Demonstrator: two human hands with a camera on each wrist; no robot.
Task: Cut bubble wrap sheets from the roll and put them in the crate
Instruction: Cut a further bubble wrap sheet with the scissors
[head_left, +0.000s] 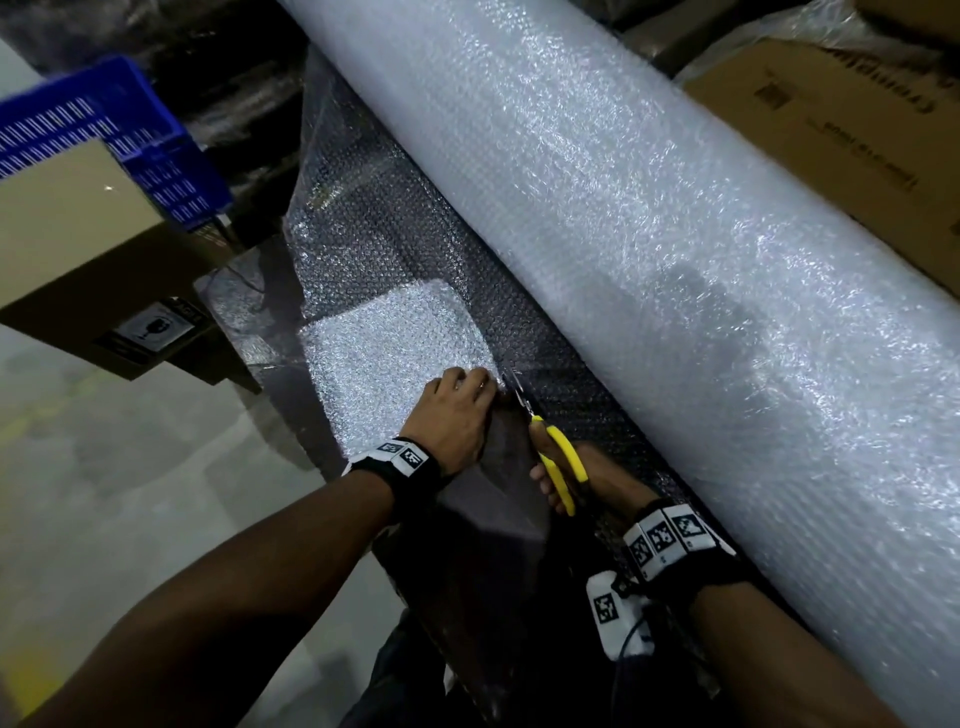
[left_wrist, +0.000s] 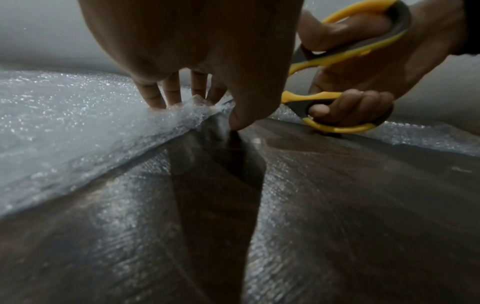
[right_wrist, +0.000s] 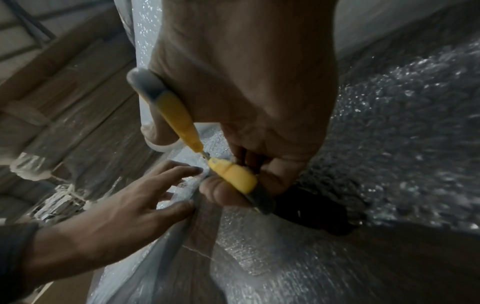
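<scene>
A big bubble wrap roll (head_left: 649, 234) lies slanting across the dark table (head_left: 498, 509). An unrolled sheet (head_left: 395, 353) spreads from it to the left. My left hand (head_left: 457, 410) presses straight fingers (left_wrist: 155, 96) onto the sheet (left_wrist: 64, 123) right beside the cut line, with the thumb tip on the table at the sheet's edge. My right hand (head_left: 608, 478) grips yellow scissors (head_left: 563, 457) just to the right of it, blades pointing into the sheet. Fingers and thumb sit in the scissor loops (left_wrist: 350, 51). The blades are mostly hidden. The blue crate (head_left: 130, 130) stands at far left.
A cardboard box (head_left: 67, 234) sits in front of the crate on the left. More cardboard boxes (head_left: 857, 156) are stacked behind the roll at upper right. Grey floor (head_left: 130, 493) lies left of the table.
</scene>
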